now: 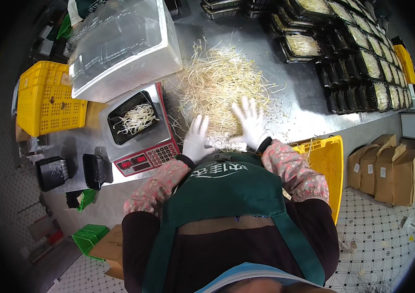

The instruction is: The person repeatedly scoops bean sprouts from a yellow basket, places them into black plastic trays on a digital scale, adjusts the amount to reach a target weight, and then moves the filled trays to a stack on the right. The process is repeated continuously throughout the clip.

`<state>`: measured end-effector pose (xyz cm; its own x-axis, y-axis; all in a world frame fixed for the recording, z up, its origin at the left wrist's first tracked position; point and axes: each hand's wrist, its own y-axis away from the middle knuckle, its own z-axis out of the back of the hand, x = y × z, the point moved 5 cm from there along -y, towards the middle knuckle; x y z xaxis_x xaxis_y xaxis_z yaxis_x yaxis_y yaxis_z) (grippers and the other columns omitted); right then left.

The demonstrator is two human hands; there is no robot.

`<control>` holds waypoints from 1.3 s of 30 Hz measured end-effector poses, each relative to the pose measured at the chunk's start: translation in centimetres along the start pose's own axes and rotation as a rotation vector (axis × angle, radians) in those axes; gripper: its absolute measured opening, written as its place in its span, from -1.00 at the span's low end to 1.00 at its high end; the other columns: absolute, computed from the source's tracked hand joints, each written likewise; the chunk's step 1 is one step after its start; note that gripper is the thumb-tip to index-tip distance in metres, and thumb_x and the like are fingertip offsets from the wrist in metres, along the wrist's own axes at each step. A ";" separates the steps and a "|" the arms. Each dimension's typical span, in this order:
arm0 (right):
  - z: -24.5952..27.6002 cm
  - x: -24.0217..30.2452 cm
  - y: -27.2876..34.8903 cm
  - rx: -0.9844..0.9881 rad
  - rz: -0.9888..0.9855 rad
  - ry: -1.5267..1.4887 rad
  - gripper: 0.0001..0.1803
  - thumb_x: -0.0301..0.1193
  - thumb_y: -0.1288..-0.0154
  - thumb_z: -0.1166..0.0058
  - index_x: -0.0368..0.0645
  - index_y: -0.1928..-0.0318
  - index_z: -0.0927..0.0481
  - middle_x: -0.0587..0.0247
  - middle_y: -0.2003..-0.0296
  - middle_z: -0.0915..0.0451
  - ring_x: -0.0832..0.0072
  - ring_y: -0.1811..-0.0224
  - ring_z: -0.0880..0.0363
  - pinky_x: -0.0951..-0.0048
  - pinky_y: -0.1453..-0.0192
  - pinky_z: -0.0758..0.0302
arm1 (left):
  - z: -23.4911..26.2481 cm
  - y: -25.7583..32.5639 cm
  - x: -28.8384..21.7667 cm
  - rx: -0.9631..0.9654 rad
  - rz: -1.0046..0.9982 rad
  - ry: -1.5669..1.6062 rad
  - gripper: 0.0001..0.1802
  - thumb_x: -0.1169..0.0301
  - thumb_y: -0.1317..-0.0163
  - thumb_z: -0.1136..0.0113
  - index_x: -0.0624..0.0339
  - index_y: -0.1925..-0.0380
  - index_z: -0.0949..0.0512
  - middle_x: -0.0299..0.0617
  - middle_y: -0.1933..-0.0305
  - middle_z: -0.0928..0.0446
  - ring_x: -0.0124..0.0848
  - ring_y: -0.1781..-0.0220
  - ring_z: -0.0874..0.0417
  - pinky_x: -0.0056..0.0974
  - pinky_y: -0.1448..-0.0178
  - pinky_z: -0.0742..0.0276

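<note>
A loose heap of bean sprouts (222, 80) is spread over the steel table in front of me. At its near edge, my left hand (197, 141) in a white glove rests against the sprouts with fingers stretched out and thumb apart. My right hand (250, 124), also white-gloved, lies on the heap's near right side, fingers spread. Neither hand holds anything that I can see. Left of the heap is a red digital scale (151, 156) with a steel pan. On the pan sits a black plastic tray (115, 128) with a small tangle of sprouts in it.
A white foam box (129, 73) with clear lids stands behind the scale. Yellow crates (46, 105) are at left, and another yellow crate (332, 171) is by my right side. Black trays (52, 173) lie front left. Stacked filled packs (354, 73) occupy the right; cardboard boxes (386, 168) stand below.
</note>
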<state>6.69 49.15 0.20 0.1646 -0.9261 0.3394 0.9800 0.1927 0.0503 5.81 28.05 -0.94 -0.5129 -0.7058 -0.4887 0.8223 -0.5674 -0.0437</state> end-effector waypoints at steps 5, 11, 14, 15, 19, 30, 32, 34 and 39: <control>0.6 -1.1 -4.6 0.064 -0.045 0.159 0.48 0.03 0.38 -0.56 0.15 -0.52 0.19 -0.12 -0.50 0.22 -0.27 -0.52 0.27 -0.52 -0.34 0.06 | -1.4 -8.6 1.0 0.142 0.048 -0.308 0.42 0.09 0.36 -0.61 -0.27 -0.50 0.14 0.01 -0.58 0.25 0.16 -0.52 0.00 0.39 -0.25 -0.28; 1.4 -5.4 -10.1 0.181 -0.105 0.044 0.17 -0.36 0.12 -0.39 -0.01 -0.49 0.06 -0.16 -0.27 -0.28 -0.01 -0.16 -0.48 0.19 -0.11 -0.53 | -1.0 -15.1 4.0 0.276 0.310 -0.110 0.13 0.31 0.14 -0.49 0.07 -0.43 -0.01 0.20 -0.24 -0.37 0.05 -0.09 -0.59 -0.02 -0.08 -0.58; 1.9 -5.9 -9.6 0.098 -0.011 0.049 -0.09 -0.40 0.02 -0.28 -0.08 -0.40 -0.20 -0.05 0.07 -0.56 0.10 0.05 -0.61 0.19 0.01 -0.56 | -0.7 -14.2 4.2 0.246 0.301 -0.139 -0.35 0.07 -0.04 -0.33 0.26 -0.05 -0.45 0.14 0.28 -0.64 -0.01 0.16 -0.69 -0.05 0.02 -0.58; 2.6 -5.8 -9.4 0.104 0.015 0.050 -0.14 -0.39 0.00 -0.26 -0.07 -0.38 -0.24 -0.05 0.07 -0.56 0.10 0.06 -0.62 0.19 0.02 -0.56 | 0.2 -13.6 3.6 0.222 0.254 -0.134 -0.49 0.17 -0.08 -0.27 0.26 0.04 -0.47 0.14 0.30 -0.65 0.01 0.19 -0.70 -0.01 0.07 -0.58; 5.1 -6.4 -8.4 0.050 0.116 0.059 -0.25 -0.31 -0.05 -0.24 0.06 -0.32 -0.34 0.07 0.13 -0.57 0.13 0.11 -0.62 0.19 0.10 -0.56 | 2.5 -11.8 1.0 0.182 0.173 -0.141 -0.67 0.29 -0.12 -0.17 0.23 0.16 -0.49 0.10 0.39 -0.64 0.05 0.30 -0.69 0.05 0.20 -0.57; 13.1 -11.9 -7.1 -0.324 -0.015 -0.019 -0.39 -0.35 -0.10 -0.22 0.19 -0.24 -0.47 0.10 0.19 -0.58 0.12 0.15 -0.63 0.20 0.09 -0.57 | 6.5 -5.6 0.5 -0.014 -0.240 -0.076 -0.85 0.39 -0.13 -0.14 0.05 0.28 -0.45 -0.10 0.41 -0.56 -0.08 0.35 -0.65 -0.07 0.34 -0.53; 13.0 -10.0 -7.9 -0.375 -0.045 -0.042 -0.40 -0.19 -0.11 -0.28 0.19 -0.22 -0.49 0.09 0.11 -0.59 0.13 0.09 -0.63 0.25 0.03 -0.58 | 4.7 -5.4 0.5 0.012 -0.273 -0.160 -0.74 0.41 -0.12 -0.15 0.02 0.15 -0.49 -0.13 0.36 -0.55 -0.13 0.31 -0.65 -0.10 0.32 -0.54; 11.7 -6.4 -8.1 -0.243 -0.126 -0.054 -0.34 -0.17 -0.06 -0.32 0.18 -0.23 -0.48 0.09 0.08 -0.59 0.13 0.11 -0.64 0.24 0.02 -0.58 | 3.0 -5.5 -0.1 0.038 -0.288 -0.250 -0.58 0.39 -0.08 -0.19 0.01 -0.01 -0.48 -0.14 0.28 -0.57 -0.16 0.27 -0.65 -0.12 0.26 -0.54; 1.0 -3.3 -8.2 0.170 -0.098 0.034 0.10 -0.18 0.14 -0.47 0.16 -0.44 -0.14 -0.05 -0.28 -0.30 0.04 -0.28 -0.39 0.04 -0.15 -0.50 | 1.2 -6.3 -1.3 0.360 -0.133 -0.218 -0.13 0.17 0.14 -0.45 0.01 -0.27 -0.39 -0.09 -0.08 -0.52 -0.15 -0.06 -0.56 -0.11 0.04 -0.54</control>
<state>-1.97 50.92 -0.37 0.0753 -0.9529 0.2937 0.9590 0.1499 0.2404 1.02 31.99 1.04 -0.6802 -0.6675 -0.3028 0.6268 -0.7439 0.2318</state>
